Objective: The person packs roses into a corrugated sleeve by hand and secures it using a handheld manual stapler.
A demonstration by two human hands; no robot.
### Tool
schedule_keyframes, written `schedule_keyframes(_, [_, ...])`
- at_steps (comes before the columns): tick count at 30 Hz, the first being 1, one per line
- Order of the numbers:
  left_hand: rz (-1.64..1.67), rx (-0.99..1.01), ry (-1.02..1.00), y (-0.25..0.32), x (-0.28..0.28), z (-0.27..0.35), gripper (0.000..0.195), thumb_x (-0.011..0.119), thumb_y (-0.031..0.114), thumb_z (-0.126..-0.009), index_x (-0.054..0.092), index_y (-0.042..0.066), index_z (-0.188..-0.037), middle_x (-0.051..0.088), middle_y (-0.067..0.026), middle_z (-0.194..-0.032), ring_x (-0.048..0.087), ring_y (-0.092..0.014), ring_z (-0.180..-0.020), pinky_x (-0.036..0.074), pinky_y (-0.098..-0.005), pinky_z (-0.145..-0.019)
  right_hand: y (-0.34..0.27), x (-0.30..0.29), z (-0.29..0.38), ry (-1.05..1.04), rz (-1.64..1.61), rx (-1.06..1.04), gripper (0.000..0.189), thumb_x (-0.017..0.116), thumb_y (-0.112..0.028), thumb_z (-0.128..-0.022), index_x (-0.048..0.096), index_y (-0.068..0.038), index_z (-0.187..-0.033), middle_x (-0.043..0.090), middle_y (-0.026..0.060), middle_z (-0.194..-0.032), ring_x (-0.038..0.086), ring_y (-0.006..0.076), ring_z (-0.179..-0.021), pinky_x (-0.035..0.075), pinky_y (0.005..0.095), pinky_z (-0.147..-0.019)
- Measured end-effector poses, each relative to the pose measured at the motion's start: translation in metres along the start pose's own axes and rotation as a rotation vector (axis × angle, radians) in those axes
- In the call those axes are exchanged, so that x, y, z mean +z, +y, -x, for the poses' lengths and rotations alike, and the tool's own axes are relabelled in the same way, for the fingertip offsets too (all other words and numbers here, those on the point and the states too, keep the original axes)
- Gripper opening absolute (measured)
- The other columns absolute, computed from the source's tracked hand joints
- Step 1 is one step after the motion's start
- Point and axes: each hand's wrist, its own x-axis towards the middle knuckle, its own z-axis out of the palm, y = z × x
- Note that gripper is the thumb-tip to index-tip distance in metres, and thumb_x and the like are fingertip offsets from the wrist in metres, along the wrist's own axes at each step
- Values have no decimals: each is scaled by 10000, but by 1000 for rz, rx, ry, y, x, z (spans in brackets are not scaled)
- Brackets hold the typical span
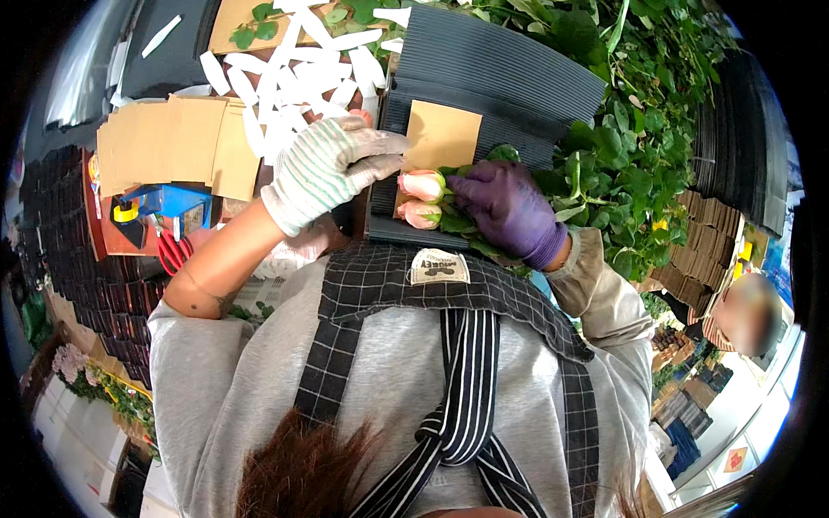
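Observation:
Two pink roses (421, 185) lie side by side, heads pointing left, on a black corrugated plastic sheet (499, 58). Under and above the blooms shows a tan cardboard piece (443, 133). My right hand (508, 204), in a purple glove, pinches the upper rose just behind its head; the leafy stems run partly hidden beneath it. My left hand (343, 158) wears a white glove with green stripes. It hovers left of the roses, fingers stretched towards the cardboard's left edge, with nothing visible in its grasp; whether the fingertips touch the cardboard I cannot tell.
White foam sleeves (311, 71) are heaped beyond my left hand. Cardboard pieces (168, 139), red-handled scissors (171, 249) and a blue holder (175, 201) sit at left. Leafy stems (635, 149) pile up at right, beside stacked brown cardboard (696, 246). Another person (745, 314) is at far right.

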Motion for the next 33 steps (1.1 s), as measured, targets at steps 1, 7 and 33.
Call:
schedule_keyframes(1, [-44, 31, -24, 2, 1, -3, 218, 702, 138, -728, 692, 69, -935, 628, -91, -818, 609, -251, -777, 481, -347, -716, 0, 2, 1, 4, 21, 6, 330, 583, -52, -701, 622, -75, -1028, 620, 133, -926, 601, 338, -823, 484, 439, -706])
schedule_keyframes(7, [-74, 178, -229, 34, 31, -18, 509, 765, 364, -626, 632, 96, -1039, 552, -88, -965, 543, -275, -927, 434, -399, -796, 12, 0, 9, -43, -169, -5, 249, 597, -165, -812, 619, -66, -1040, 600, 160, -919, 587, 342, -813, 477, 433, -733])
schedule_keyframes(33, [-312, 314, -356, 23, 33, -23, 235, 612, 250, -799, 624, 110, -987, 544, -47, -898, 555, -232, -844, 481, -352, -666, 55, -172, -52, 379, 231, -186, 178, 625, -77, -779, 628, -34, -951, 621, 126, -941, 616, 282, -837, 490, 379, -719])
